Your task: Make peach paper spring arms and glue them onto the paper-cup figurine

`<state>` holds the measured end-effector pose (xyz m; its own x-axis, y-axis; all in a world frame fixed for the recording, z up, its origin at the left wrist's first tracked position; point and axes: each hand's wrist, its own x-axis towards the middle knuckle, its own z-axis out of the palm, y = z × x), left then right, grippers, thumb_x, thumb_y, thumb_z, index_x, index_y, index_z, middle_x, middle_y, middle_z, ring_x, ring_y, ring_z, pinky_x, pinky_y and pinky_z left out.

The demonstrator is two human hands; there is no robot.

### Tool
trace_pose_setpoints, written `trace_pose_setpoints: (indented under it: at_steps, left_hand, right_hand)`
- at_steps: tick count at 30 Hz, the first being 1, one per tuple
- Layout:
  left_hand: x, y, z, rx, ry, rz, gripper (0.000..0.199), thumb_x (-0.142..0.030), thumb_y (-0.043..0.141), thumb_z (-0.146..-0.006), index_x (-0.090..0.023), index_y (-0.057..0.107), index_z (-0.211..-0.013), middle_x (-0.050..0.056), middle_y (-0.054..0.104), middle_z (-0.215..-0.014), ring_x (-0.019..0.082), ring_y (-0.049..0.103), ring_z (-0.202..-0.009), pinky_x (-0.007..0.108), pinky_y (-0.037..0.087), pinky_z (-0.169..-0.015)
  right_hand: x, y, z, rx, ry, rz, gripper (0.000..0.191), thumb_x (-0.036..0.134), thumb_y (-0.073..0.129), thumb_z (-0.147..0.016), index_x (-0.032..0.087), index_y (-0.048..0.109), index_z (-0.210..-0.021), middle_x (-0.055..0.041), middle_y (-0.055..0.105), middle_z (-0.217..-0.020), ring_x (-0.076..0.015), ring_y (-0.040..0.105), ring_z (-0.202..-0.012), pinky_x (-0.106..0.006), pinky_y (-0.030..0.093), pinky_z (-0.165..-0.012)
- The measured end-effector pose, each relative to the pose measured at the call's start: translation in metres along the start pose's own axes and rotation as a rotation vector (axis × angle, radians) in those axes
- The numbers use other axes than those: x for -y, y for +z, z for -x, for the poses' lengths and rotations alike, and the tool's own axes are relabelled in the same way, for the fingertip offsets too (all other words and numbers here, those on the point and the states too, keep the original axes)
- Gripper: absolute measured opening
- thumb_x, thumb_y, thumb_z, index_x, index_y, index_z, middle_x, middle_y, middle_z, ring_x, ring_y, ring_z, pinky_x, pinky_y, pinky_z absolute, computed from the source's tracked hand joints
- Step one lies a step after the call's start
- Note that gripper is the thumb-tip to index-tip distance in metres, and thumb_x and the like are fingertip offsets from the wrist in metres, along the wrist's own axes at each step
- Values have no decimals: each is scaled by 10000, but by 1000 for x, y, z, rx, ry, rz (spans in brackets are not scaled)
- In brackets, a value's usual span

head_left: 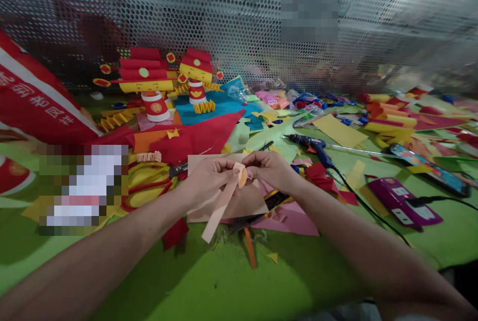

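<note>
My left hand (pixel 207 181) pinches a pale peach paper strip (pixel 218 214) near its upper end, and the strip's long tail hangs down toward the table's front. At the top the strip is curled or folded, with a small orange-yellow part (pixel 242 176) inside the bend. My right hand (pixel 272 171) has its fingers closed at the right side of that curled end, touching my left hand's fingertips or nearly so. Beneath both hands lies a beige paper sheet (pixel 254 200), with pink paper (pixel 295 221) to its right.
Two red-and-yellow paper figures (pixel 155 104) stand at the back left. Scissors (pixel 149 186) lie left of my hands. A blue glue gun (pixel 311 146), a purple power strip (pixel 403 204) and a phone (pixel 429 169) are at right. Scraps cover the green table (pixel 209 286).
</note>
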<state>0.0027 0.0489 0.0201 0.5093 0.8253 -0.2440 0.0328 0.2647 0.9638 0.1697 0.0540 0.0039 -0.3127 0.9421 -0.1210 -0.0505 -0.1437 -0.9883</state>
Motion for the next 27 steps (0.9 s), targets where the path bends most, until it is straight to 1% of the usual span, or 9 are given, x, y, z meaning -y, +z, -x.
trace_pose_setpoints:
  at_steps: [4,7,12,15,18,22,25,27]
  left_hand:
    - [2,0,-1,12,50,-22,78,-209,645,-674,-134,667,-671,22,652,-611,117,594,-547,221,484,-528]
    - [5,-1,-4,-28,71,-74,75,-204,646,-665,-136,678,-674,37,680,-651,140,626,-594,236,501,-560]
    - [5,0,-4,-41,77,-94,64,-180,621,-666,-142,662,-634,33,678,-630,145,626,-550,251,512,-542]
    - [2,1,-2,-72,86,-182,91,-144,593,-661,-156,659,-599,19,675,-605,142,624,-542,239,509,-531]
    - [0,1,-2,-102,130,-303,131,-106,571,-641,-176,672,-594,1,678,-598,142,626,-552,219,495,-524]
    - [2,1,-3,-103,189,-373,167,-96,540,-634,-182,673,-578,-1,675,-580,151,624,-538,219,480,-505]
    - [5,0,-3,-85,244,-383,165,-107,546,-646,-187,685,-607,2,683,-605,161,639,-599,221,487,-547]
    - [7,-1,-3,-57,253,-352,139,-156,566,-680,-185,695,-639,15,692,-636,174,649,-648,236,502,-583]
  right_hand:
    - [0,2,0,-5,10,21,376,415,809,-438,150,614,-620,23,637,-488,-75,595,-449,-180,502,-476]
    - [0,3,0,6,20,32,373,416,808,-444,145,616,-615,20,637,-489,-78,600,-455,-183,508,-481]
    - [1,3,3,-18,5,67,348,397,806,-469,139,638,-632,13,635,-492,-80,586,-450,-202,510,-488]
    - [1,3,5,-37,-10,112,341,414,789,-501,137,646,-639,2,638,-503,-85,586,-462,-210,506,-489]
    - [-1,1,6,-40,-59,181,306,409,761,-561,135,659,-650,-8,644,-525,-79,576,-472,-201,487,-489]
    - [-3,0,7,-54,-99,256,252,385,706,-639,138,665,-654,-25,659,-557,-82,574,-487,-202,473,-490]
    - [-3,1,8,-89,-102,287,222,359,697,-637,140,664,-648,-16,646,-539,-74,550,-464,-193,444,-460]
    - [-2,3,8,-116,-96,275,233,365,710,-610,139,661,-639,-5,627,-517,-71,538,-451,-190,433,-443]
